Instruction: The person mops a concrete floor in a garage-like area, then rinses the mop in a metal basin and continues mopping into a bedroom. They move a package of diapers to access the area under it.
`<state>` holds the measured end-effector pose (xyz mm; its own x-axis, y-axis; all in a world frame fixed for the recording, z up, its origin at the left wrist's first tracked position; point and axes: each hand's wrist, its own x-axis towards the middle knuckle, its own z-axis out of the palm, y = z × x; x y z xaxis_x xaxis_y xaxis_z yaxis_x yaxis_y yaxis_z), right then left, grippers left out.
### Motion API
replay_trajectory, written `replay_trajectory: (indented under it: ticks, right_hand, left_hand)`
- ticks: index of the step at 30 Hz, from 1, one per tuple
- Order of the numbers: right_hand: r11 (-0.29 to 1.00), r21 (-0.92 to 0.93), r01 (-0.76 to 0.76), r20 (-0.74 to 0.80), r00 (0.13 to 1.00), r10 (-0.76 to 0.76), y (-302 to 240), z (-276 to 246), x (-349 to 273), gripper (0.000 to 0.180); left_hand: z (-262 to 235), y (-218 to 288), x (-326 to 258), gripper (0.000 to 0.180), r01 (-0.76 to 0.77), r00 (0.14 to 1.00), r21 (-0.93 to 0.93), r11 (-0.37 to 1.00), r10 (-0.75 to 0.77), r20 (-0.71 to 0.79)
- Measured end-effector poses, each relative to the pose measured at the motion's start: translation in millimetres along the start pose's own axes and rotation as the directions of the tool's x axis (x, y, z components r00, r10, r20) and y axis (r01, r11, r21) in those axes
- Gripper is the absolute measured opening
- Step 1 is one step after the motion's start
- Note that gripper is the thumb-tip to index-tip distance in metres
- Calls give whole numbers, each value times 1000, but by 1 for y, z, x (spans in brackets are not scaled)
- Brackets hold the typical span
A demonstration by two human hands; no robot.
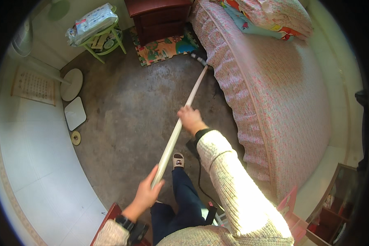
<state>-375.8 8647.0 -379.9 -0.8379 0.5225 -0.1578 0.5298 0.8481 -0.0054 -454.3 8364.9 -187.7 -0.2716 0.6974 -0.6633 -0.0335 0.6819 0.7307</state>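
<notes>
A long pale pole (173, 137) slants away from me across the floor. Its far end meets a dark and whitish piece (199, 60) beside the bed's skirt; whether this is a mop or broom head I cannot tell. My left hand (146, 192) is wrapped round the near end of the pole, close to my legs. Farther up, my right hand (191, 119) grips the shaft around its middle. The bed (283, 106), with a pink floral cover and ruffled skirt, stands to the right of the pole. The skirt hides what lies under it.
A dark red cabinet (160, 20) stands at the back by a colourful foam mat (163, 51). A green stool (118, 37) carries a wrapped package (95, 21). Along the left wall are a fan's round base (72, 84) and a white square board (75, 113). A dark cable (199, 176) lies near my slipper (178, 160).
</notes>
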Motion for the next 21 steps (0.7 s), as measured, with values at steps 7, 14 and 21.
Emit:
replay_trajectory:
  ticks: [7, 14, 21]
  right_hand:
    - [998, 8, -57, 149, 987, 55, 70, -17, 1, 14]
    - [985, 166, -33, 0, 999, 34, -71, -16, 5, 12]
    - [961, 139, 240, 34, 968, -247, -239, -39, -17, 14]
  left_hand:
    - [63, 26, 48, 66, -30, 992, -66, 997, 38, 120]
    - [-53, -33, -41, 53, -60, 991, -86, 994, 49, -125]
    - [-107, -99, -171, 52, 91, 945, -194, 977, -146, -292]
